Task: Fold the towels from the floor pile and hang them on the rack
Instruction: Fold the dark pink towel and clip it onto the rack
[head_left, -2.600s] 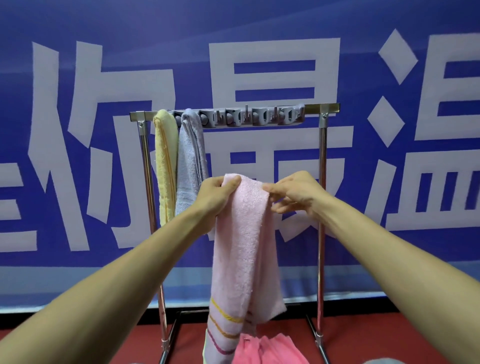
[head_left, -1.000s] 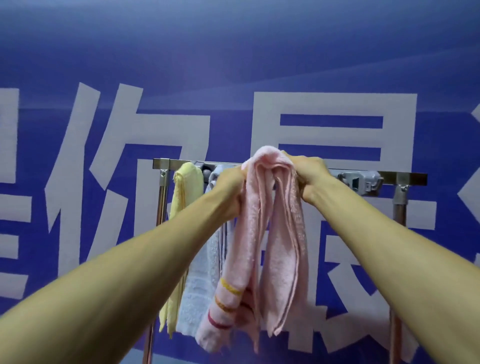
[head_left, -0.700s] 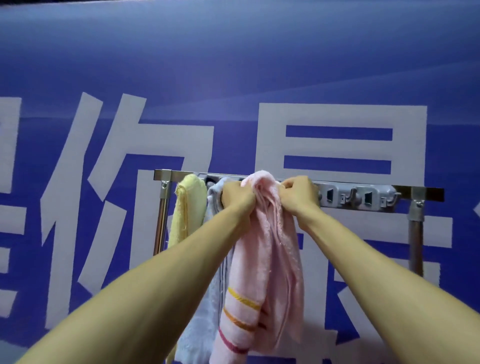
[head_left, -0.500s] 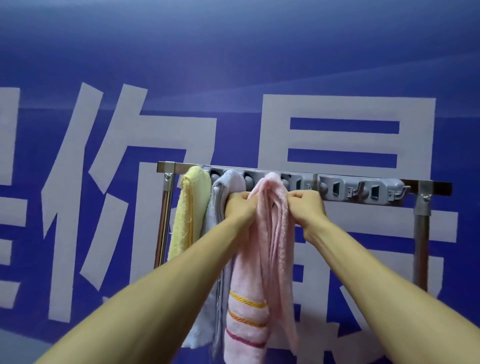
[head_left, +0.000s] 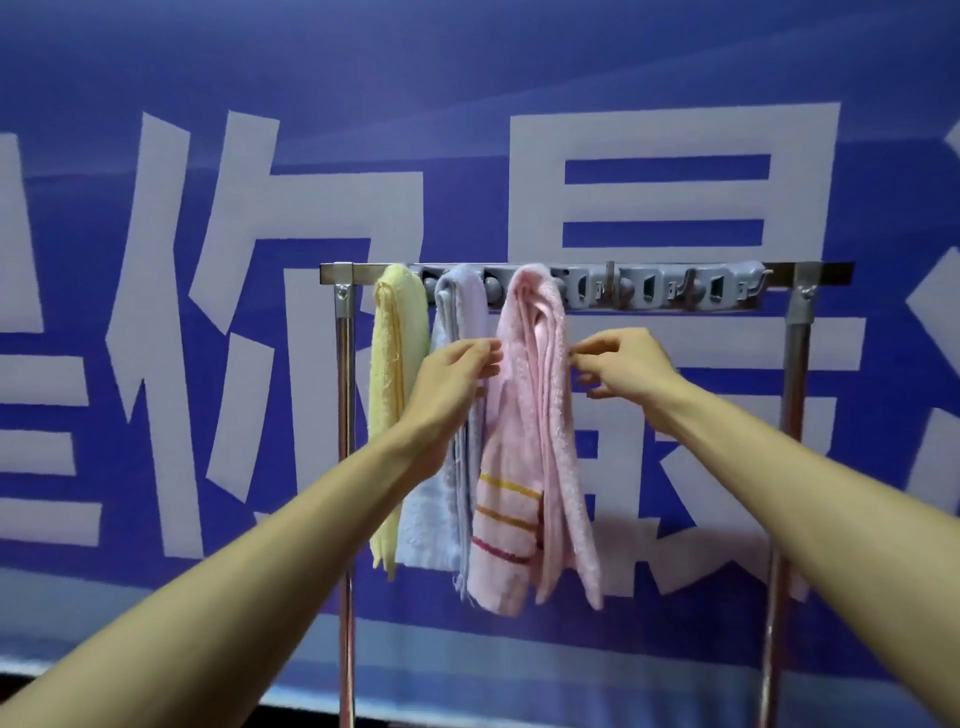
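Note:
A folded pink towel (head_left: 532, 431) with striped ends hangs from the metal rack's top bar (head_left: 826, 271), third from the left. A yellow towel (head_left: 396, 364) and a pale blue towel (head_left: 460, 306) hang to its left. My left hand (head_left: 457, 371) sits at the pink towel's left edge with loose fingers touching or nearly touching it. At the towel's right edge my right hand (head_left: 618, 364) hovers with relaxed fingers, holding nothing. The floor pile is out of view.
A grey plastic hook strip (head_left: 665, 293) runs along the bar, with free hooks to the right of the pink towel. The rack's steel uprights (head_left: 344, 467) stand on both sides. A blue banner with large white characters (head_left: 675, 197) fills the background.
Both hands carried the pink towel up and hung it over the bar, then let go and dropped a little lower beside it. The towel now hangs on its own.

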